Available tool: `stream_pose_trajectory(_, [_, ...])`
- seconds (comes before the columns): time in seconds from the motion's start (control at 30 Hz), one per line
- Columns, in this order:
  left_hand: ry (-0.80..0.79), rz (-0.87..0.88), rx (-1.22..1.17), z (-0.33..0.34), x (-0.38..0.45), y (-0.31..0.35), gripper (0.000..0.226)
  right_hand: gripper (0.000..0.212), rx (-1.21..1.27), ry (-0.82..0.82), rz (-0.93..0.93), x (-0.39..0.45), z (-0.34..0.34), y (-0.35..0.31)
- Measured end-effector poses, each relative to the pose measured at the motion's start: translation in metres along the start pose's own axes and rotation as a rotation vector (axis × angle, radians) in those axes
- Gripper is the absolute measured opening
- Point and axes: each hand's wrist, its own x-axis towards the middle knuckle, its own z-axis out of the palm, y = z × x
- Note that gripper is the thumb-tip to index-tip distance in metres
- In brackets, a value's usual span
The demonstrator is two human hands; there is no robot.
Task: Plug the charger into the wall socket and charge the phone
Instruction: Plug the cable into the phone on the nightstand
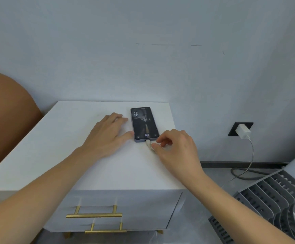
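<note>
A dark phone (144, 123) lies face up on the white nightstand (69, 138), its screen lit and showing 15 58. A white cable plug (148, 143) sits in the phone's bottom port. My right hand (176, 148) pinches the cable just below that plug. My left hand (108, 132) rests flat on the top, its thumb touching the phone's lower left corner. On the wall to the right, the white charger (243, 132) sits in the black wall socket (234, 126). Its cable (251, 155) hangs to the floor.
The nightstand has two drawers with brass handles (94, 215). A brown rounded headboard or chair back (4, 120) stands at the left. A grey slatted rack (273, 199) leans on the floor at the right, near a coiled grey cord (240, 175).
</note>
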Motion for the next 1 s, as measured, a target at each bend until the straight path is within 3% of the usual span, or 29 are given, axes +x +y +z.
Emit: stream_pose_trajectory(1.0, [-0.012,-0.010,-0.005,-0.0013,-0.0042,0.0054,0.090,0.008,-0.020,-0.010,-0.003,-0.0009,-0.0001,-0.0005])
